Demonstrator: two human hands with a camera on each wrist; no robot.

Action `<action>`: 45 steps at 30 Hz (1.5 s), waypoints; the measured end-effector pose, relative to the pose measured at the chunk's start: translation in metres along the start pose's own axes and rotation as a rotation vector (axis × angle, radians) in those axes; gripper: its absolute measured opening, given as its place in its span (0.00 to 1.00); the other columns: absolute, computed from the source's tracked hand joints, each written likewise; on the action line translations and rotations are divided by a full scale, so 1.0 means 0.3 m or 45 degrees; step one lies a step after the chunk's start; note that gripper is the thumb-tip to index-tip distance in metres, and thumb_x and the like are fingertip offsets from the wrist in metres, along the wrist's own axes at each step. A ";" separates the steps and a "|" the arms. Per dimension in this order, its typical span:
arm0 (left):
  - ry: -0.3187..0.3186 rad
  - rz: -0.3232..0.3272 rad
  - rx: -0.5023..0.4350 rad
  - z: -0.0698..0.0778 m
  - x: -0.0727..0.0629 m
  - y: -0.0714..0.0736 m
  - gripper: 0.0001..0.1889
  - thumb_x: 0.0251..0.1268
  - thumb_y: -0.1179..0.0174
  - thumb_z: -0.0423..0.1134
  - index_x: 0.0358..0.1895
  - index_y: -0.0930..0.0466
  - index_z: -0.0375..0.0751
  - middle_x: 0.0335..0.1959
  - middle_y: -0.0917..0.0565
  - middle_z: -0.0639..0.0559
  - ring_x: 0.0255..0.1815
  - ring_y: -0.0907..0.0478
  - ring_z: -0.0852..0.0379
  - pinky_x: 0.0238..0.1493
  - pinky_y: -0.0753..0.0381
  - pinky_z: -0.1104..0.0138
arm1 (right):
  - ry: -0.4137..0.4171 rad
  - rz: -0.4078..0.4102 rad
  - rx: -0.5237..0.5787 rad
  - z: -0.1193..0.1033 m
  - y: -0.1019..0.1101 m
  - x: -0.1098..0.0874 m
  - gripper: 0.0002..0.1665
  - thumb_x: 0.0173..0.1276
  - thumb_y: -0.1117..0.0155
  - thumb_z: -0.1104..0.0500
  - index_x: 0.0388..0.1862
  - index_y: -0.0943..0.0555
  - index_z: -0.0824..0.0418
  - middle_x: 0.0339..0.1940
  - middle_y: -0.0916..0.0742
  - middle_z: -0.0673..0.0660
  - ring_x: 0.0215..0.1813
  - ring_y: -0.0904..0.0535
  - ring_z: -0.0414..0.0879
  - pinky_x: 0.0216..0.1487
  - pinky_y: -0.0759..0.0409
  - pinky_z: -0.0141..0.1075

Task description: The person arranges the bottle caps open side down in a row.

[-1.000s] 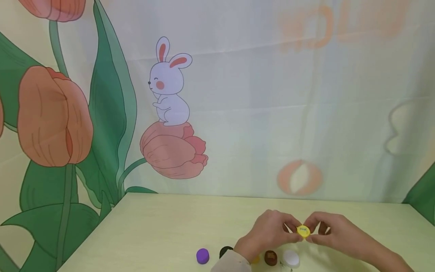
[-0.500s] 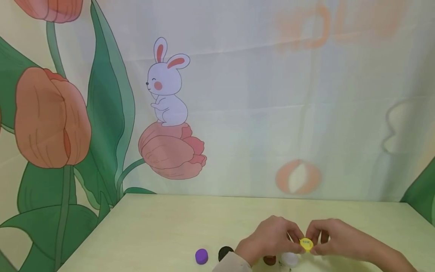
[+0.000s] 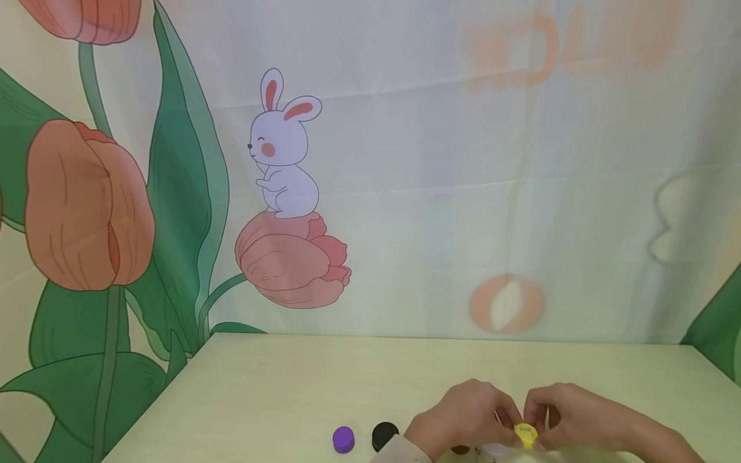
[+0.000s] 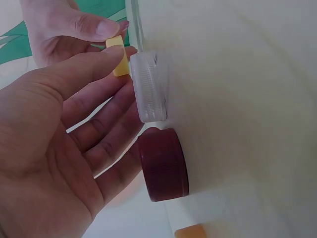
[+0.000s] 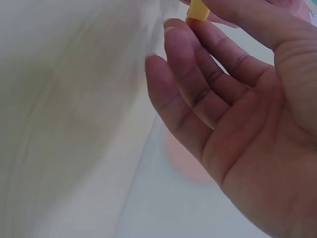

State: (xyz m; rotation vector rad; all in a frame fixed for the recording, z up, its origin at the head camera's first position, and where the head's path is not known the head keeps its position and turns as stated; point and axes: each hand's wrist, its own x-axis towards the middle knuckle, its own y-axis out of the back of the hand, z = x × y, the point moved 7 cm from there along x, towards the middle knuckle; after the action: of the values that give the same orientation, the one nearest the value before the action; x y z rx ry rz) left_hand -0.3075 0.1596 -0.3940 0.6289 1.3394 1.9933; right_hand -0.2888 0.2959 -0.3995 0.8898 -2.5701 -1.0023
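Note:
Between my two hands a small yellow bottle cap point(image 3: 526, 435) is pinched by thumb and fingers from both sides, low over the table. My left hand point(image 3: 469, 415) has its thumb on the near edge of the cap in the left wrist view. From the other side, my right hand point(image 3: 585, 415) grips it. Just beside the yellow cap stands a clear, ridged cap point(image 4: 148, 88). Close by is a dark red-brown cap point(image 4: 165, 166), with the left hand's lower fingers behind it. Part of an orange cap point(image 4: 191, 232) shows at the bottom of that view.
A purple cap point(image 3: 343, 440) and a black cap point(image 3: 384, 436) sit to the left of the left hand, the black one partly covered by the sleeve point(image 3: 402, 451). Behind the pale table point(image 3: 289, 373) hangs a cloth point(image 3: 405, 193) printed with tulips and a rabbit.
Both hands have lowered the yellow cap toward the table's near side, slightly rightward. They now hide more of the brown and white caps. The purple and black caps stay put.

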 end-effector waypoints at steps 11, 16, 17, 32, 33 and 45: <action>0.005 0.007 0.106 0.022 0.000 -0.017 0.05 0.64 0.24 0.50 0.41 0.07 0.63 0.25 0.19 0.77 0.29 0.29 0.80 0.29 0.32 0.82 | -0.082 -0.056 0.081 0.016 -0.024 -0.002 0.10 0.62 0.27 0.68 0.39 0.17 0.57 0.31 0.16 0.47 0.33 0.22 0.39 0.34 0.24 0.32; 0.030 0.008 0.139 0.022 0.002 -0.027 0.04 0.64 0.24 0.51 0.40 0.07 0.64 0.23 0.21 0.78 0.29 0.30 0.80 0.29 0.33 0.81 | -0.112 -0.075 0.145 0.012 -0.036 -0.008 0.07 0.66 0.30 0.69 0.39 0.17 0.59 0.31 0.15 0.50 0.34 0.22 0.41 0.36 0.25 0.32; 0.030 0.008 0.137 0.023 0.002 -0.028 0.04 0.64 0.24 0.51 0.39 0.07 0.64 0.23 0.21 0.78 0.29 0.30 0.80 0.29 0.33 0.81 | -0.110 -0.071 0.148 0.011 -0.038 -0.009 0.07 0.66 0.30 0.68 0.39 0.17 0.60 0.31 0.15 0.51 0.34 0.22 0.41 0.36 0.25 0.32; 0.042 -0.007 0.106 0.023 0.002 -0.032 0.04 0.64 0.24 0.50 0.40 0.07 0.64 0.23 0.21 0.78 0.29 0.29 0.80 0.31 0.32 0.81 | -0.165 -0.089 0.244 0.019 -0.048 -0.014 0.07 0.66 0.29 0.69 0.40 0.18 0.64 0.29 0.17 0.53 0.34 0.22 0.44 0.36 0.26 0.32; 0.039 -0.007 0.115 0.024 0.003 -0.031 0.04 0.64 0.24 0.50 0.40 0.07 0.64 0.23 0.21 0.78 0.29 0.29 0.80 0.31 0.32 0.81 | -0.173 -0.091 0.237 0.018 -0.046 -0.014 0.07 0.66 0.29 0.69 0.40 0.18 0.63 0.29 0.18 0.53 0.35 0.23 0.44 0.35 0.26 0.32; -0.014 0.042 0.115 0.023 0.002 0.000 0.05 0.70 0.29 0.47 0.46 0.08 0.63 0.29 0.17 0.77 0.32 0.26 0.80 0.33 0.30 0.82 | -0.245 -0.102 0.128 0.006 -0.012 -0.015 0.10 0.70 0.31 0.68 0.48 0.17 0.60 0.34 0.18 0.54 0.36 0.23 0.46 0.35 0.26 0.33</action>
State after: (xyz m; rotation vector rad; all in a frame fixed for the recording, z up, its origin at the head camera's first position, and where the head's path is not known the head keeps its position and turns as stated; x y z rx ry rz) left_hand -0.3033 0.1644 -0.3913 0.7066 1.4275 1.9612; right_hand -0.2843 0.2977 -0.4033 0.9727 -2.7864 -1.0349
